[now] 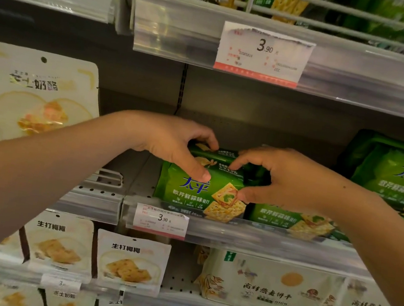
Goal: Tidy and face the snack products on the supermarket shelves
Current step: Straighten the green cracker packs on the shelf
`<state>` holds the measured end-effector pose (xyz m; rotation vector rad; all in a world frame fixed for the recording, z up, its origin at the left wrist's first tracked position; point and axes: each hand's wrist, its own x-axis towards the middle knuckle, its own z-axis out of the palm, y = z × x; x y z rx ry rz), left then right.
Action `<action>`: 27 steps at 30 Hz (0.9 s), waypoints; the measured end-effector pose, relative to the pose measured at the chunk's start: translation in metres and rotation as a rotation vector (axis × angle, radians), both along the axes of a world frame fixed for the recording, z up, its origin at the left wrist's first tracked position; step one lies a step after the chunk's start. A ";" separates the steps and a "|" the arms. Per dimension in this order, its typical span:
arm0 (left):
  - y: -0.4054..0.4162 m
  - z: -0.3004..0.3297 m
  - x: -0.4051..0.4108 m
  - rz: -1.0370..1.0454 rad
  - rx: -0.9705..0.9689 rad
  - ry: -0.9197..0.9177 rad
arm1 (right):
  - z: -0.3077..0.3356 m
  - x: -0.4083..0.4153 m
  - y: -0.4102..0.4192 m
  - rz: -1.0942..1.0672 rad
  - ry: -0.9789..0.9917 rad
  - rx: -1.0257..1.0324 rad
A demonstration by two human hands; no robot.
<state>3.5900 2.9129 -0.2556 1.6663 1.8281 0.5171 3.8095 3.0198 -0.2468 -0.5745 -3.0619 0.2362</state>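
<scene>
Head view: left hand [170, 142], right hand [272, 175] grip green cracker pack [189, 190] at shelf edge [236, 230].

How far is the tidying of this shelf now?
Done: one green cracker pack lies at the shelf edge, label forward. In hand: left hand and right hand grip the pack beside it. Left: the tilted green pack at right.

A white price tag [263, 53] reading 3.90 sits in the clear shelf-edge strip [368, 81] above the hands. A smaller 3.90 tag [160, 221] hangs just below them. Grey perforated back panel [256, 108] shows behind.
</scene>
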 end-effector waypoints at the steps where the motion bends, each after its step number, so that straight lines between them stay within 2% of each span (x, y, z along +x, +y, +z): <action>1: -0.001 0.000 0.001 0.001 0.002 -0.007 | 0.000 0.000 0.000 0.001 -0.004 0.003; 9: -0.006 0.002 0.006 0.000 0.014 0.082 | -0.002 0.000 0.001 -0.015 -0.003 -0.006; 12: -0.017 0.012 0.014 -0.022 0.108 0.296 | 0.002 0.003 -0.005 -0.013 -0.014 -0.015; 14: -0.031 0.027 0.023 -0.062 0.242 0.464 | 0.011 0.006 -0.011 0.008 0.000 0.013; 16: -0.050 0.046 0.035 -0.137 0.455 0.579 | 0.028 0.010 -0.021 0.069 0.081 0.036; 19: -0.077 0.077 0.050 -0.215 0.855 0.593 | 0.069 0.020 -0.043 0.193 0.284 0.086; 21: -0.087 0.094 0.051 -0.157 1.109 0.691 | 0.097 0.025 -0.056 0.267 0.465 0.135; 23: -0.089 0.106 0.043 -0.002 1.258 0.890 | 0.119 0.027 -0.064 0.323 0.653 0.284; 25: -0.086 0.111 0.034 0.201 1.207 1.056 | 0.133 0.023 -0.067 0.316 0.762 0.488; 27: -0.083 0.111 0.029 0.332 1.049 1.113 | 0.140 0.014 -0.064 0.246 0.743 0.642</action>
